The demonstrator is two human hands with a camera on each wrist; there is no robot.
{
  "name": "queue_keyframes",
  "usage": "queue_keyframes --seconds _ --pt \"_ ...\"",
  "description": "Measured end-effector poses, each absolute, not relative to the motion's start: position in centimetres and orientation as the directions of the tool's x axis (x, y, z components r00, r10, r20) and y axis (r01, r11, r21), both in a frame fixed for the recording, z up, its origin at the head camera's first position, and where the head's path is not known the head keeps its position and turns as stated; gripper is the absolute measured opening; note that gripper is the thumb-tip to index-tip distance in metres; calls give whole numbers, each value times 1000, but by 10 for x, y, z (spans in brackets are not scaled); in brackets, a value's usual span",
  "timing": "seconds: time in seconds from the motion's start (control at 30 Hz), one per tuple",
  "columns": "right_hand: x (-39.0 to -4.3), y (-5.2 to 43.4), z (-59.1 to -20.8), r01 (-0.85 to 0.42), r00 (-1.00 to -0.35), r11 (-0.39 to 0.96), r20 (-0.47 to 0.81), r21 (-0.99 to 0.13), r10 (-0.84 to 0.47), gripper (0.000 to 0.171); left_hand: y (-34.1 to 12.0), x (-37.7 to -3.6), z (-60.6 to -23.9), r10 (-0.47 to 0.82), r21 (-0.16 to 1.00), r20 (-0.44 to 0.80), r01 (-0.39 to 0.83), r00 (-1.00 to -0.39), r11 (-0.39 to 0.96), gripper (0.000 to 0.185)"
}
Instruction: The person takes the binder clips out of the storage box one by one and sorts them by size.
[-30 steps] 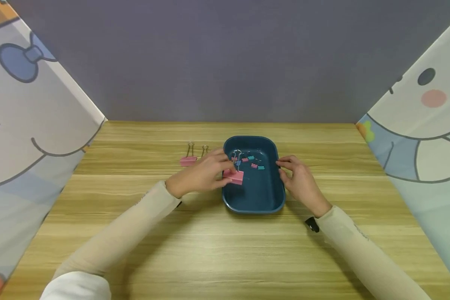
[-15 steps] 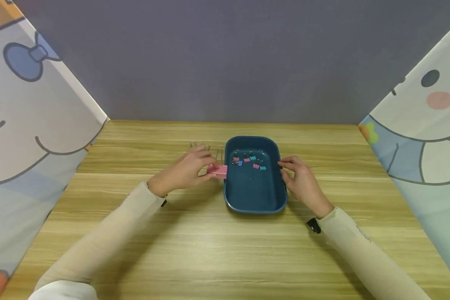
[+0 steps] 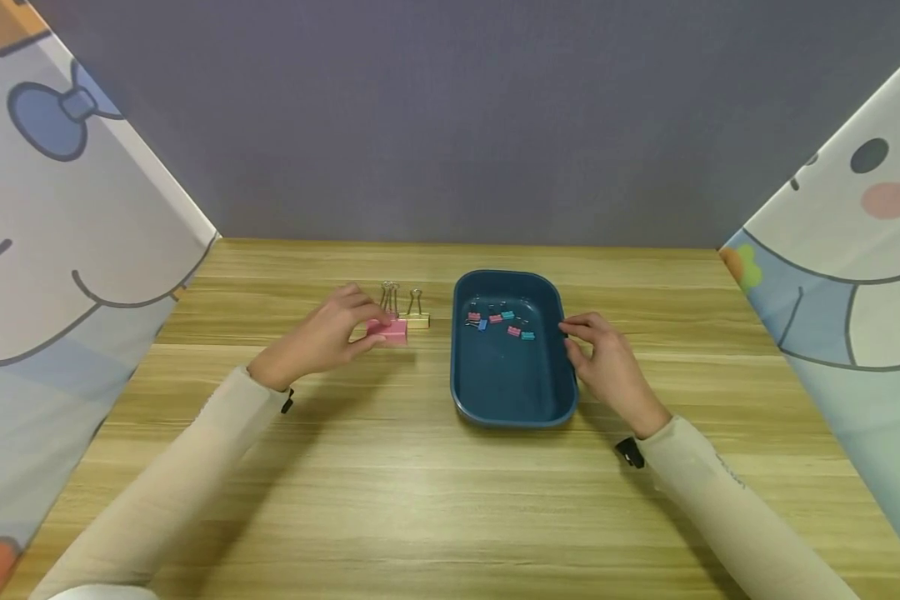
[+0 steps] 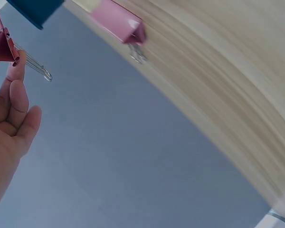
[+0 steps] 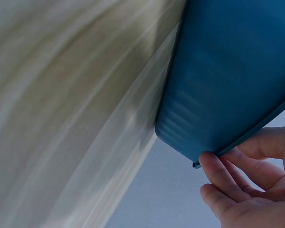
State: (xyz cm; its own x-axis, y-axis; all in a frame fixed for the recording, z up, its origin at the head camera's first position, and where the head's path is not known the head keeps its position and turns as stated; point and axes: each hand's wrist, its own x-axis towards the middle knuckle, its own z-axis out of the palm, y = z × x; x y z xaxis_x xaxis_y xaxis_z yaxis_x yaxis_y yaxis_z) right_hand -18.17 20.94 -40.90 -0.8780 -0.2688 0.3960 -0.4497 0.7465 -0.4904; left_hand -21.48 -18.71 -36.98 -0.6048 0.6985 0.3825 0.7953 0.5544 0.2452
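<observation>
My left hand (image 3: 369, 327) pinches a large pink binder clip (image 3: 388, 332) low over the table, left of the blue tray (image 3: 513, 418). In the left wrist view the fingers (image 4: 16, 90) grip this clip (image 4: 1, 45), and a second pink clip (image 4: 118, 21) lies on the wood close by. A beige clip (image 3: 418, 321) stands just to the right of them. Several small pink, blue and teal clips (image 3: 498, 321) lie in the tray's far half. My right hand (image 3: 576, 335) holds the tray's right rim, and its fingers (image 5: 223, 175) curl under the tray's edge (image 5: 228, 71).
The wooden table (image 3: 420, 500) is walled by a grey back panel (image 3: 457, 125) and by cartoon-printed cloth on the left (image 3: 67, 250) and right (image 3: 847, 275). Bare wood spreads in front of the tray and the hands.
My left hand lifted the pink clip out of the tray and carried it left to the table beside the other large clips. The right hand stayed on the tray's rim.
</observation>
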Motion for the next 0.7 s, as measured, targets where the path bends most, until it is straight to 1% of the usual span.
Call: queue_keyframes --seconds 0.17,0.4,0.7 --pt "-182 209 -408 -457 -873 741 406 -492 -269 25 -203 -216 -371 676 246 362 765 -642 595 16" --pt "-182 208 -407 -449 -879 741 393 -499 -268 25 -224 -224 -378 668 231 363 757 -650 611 13" --pt "-181 207 -405 -438 -886 751 379 -495 -267 25 -244 -240 -388 643 242 336 723 -688 647 11"
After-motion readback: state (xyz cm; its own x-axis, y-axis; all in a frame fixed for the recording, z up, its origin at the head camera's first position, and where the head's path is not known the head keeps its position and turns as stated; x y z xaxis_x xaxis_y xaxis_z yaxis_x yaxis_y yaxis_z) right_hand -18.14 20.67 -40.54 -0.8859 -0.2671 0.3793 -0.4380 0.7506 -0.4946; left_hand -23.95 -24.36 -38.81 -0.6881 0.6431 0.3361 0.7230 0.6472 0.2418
